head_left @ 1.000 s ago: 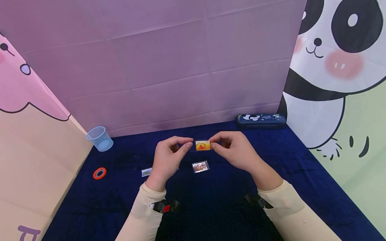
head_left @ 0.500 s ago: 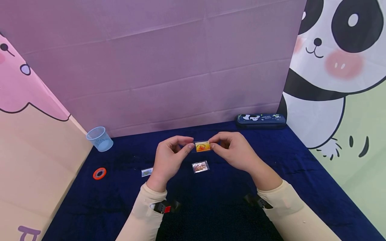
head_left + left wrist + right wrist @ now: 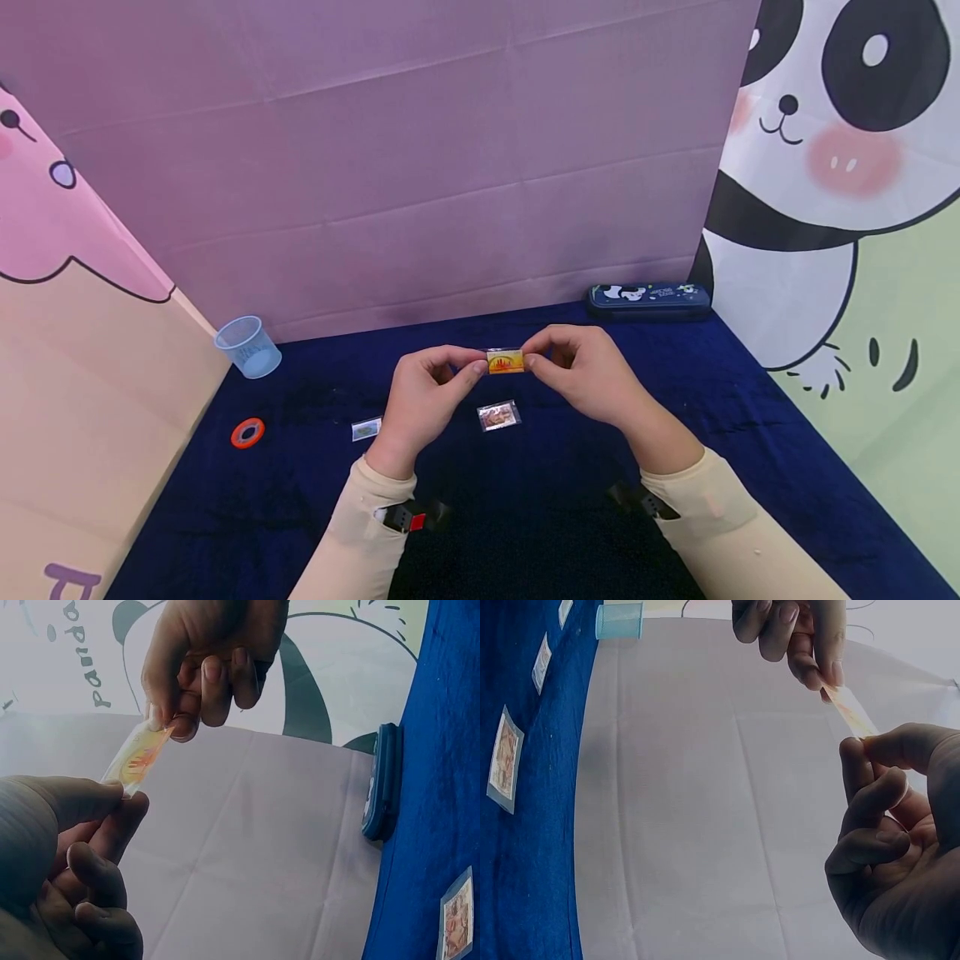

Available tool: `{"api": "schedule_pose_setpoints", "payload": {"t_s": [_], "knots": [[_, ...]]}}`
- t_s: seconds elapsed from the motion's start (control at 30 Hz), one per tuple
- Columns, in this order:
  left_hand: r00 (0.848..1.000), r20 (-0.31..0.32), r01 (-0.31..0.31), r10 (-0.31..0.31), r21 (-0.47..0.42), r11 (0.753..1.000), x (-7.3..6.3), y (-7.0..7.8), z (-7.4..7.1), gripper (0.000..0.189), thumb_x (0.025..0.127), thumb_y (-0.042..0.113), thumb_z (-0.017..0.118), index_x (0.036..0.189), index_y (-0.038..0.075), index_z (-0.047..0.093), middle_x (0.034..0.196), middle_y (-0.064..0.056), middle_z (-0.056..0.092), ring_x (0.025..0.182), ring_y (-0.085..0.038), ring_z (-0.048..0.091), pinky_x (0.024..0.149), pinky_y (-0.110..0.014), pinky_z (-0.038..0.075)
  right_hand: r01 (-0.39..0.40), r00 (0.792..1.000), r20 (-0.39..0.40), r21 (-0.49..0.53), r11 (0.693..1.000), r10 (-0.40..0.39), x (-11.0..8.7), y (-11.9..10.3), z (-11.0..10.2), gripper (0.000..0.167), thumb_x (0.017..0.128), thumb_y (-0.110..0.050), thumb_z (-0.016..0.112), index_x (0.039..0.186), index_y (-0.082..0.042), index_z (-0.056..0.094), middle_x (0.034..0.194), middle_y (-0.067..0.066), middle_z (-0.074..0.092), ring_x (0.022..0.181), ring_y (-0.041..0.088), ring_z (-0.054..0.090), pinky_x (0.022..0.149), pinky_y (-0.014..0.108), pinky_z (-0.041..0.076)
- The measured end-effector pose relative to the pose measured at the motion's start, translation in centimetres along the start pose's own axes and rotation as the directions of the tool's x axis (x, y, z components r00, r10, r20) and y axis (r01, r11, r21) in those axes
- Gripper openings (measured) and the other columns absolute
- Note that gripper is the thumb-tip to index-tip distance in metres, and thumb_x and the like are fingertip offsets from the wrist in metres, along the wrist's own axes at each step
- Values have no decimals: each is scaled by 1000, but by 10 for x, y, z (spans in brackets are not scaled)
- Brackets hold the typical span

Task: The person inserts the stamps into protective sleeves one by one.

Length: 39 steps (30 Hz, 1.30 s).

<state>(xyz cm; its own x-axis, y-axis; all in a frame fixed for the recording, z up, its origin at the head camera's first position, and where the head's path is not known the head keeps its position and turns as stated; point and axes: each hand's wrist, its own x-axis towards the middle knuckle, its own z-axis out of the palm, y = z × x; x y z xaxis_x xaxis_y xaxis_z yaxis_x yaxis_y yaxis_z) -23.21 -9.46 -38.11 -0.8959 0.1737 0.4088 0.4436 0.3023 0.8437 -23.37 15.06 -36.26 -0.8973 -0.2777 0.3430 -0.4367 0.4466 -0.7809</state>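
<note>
Raised in front of me is a small yellow picture card (image 3: pixel 506 361) in a clear sleeve, about stamp size, with a red skyline print. My left hand (image 3: pixel 427 400) pinches its left edge between thumb and index finger. The opposite edge is pinched by the thumb and index finger of my right hand (image 3: pixel 581 371). In the left wrist view the card (image 3: pixel 140 759) looks translucent, stretched between both hands. Below it on the dark blue cloth lies a sleeved brownish picture card (image 3: pixel 498 415). Another small card (image 3: pixel 366 428) is partly covered by my left wrist.
An orange-red ring-shaped roll (image 3: pixel 247 432) lies at the left, with a translucent blue cup (image 3: pixel 249 346) behind it. A navy panda pencil case (image 3: pixel 649 302) sits at the back right against the purple backdrop (image 3: pixel 450 167). Three cards lie in a row in the right wrist view.
My left hand has shifted slightly right, bringing its fingertips to the yellow card's printed edge. The right hand has barely moved and keeps its pinch.
</note>
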Motion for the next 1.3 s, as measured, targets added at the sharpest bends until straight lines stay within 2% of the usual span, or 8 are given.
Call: {"api": "schedule_pose_setpoints", "payload": {"t_s": [0.1, 0.2, 0.37, 0.43, 0.67, 1.03, 1.3], "knots": [[1000, 0, 15, -15, 3, 1000, 0, 4, 0, 11, 98, 13, 76, 106, 8, 82, 84, -4, 65, 59, -25, 43, 51, -25, 32, 4, 1000, -1, -2, 1000, -4, 0, 0, 0, 8, 101, -15, 72, 105, -16, 78, 79, 2, 62, 60, 22, 48, 52, 30, 40], [1000, 6, 22, -22, -2, 1000, -2, 16, -1, 10, 98, 8, 75, 104, 4, 81, 83, -5, 65, 59, -24, 43, 51, -24, 31, 7, 1000, -1, -7, 1000, -7, 0, 1, 0, 7, 101, -15, 72, 105, -16, 78, 79, 2, 61, 60, 22, 48, 52, 30, 39], [1000, 9, 22, -22, -12, 1000, -5, 32, -3, 9, 98, 8, 75, 103, 4, 81, 83, -6, 65, 58, -20, 43, 51, -24, 32, 8, 1000, 4, -9, 1000, -8, 0, 1, -1, 7, 100, -16, 73, 104, -16, 78, 78, 3, 61, 60, 22, 48, 52, 30, 40], [1000, 8, 23, -23, -12, 1000, -6, 31, -3, 9, 98, 9, 75, 103, 5, 81, 84, -6, 65, 58, -20, 43, 51, -24, 32, 4, 1000, 5, -9, 1000, -4, 0, 1, -1, 7, 100, -16, 73, 104, -16, 78, 77, 5, 61, 60, 22, 48, 52, 30, 40], [1000, 12, -16, 16, -14, 1000, 0, -2, 0, 12, 99, 24, 77, 104, 16, 83, 84, 0, 67, 57, -20, 44, 49, -26, 33, 3, 1000, 9, -19, 1000, -3, -1, 0, -2, 5, 99, -17, 74, 103, -17, 78, 76, 3, 61, 59, 22, 49, 51, 30, 40], [998, 28, -48, 49, -5, 999, -1, -3, 2, 9, 99, 23, 75, 103, 18, 82, 87, 3, 69, 56, -19, 46, 48, -27, 35, 8, 1000, 13, -34, 999, -7, -1, 1, -3, 5, 99, -20, 75, 101, -17, 78, 75, 0, 60, 59, 21, 50, 50, 29, 40], [998, 36, -55, 55, -20, 998, 1, -5, 4, 8, 101, 21, 73, 103, 17, 79, 84, 0, 63, 57, -21, 44, 49, -27, 34, 24, 1000, 8, -61, 998, -24, 0, 1, -4, 8, 100, -22, 74, 104, -18, 80, 78, 2, 60, 62, 23, 50, 52, 30, 41]]}}
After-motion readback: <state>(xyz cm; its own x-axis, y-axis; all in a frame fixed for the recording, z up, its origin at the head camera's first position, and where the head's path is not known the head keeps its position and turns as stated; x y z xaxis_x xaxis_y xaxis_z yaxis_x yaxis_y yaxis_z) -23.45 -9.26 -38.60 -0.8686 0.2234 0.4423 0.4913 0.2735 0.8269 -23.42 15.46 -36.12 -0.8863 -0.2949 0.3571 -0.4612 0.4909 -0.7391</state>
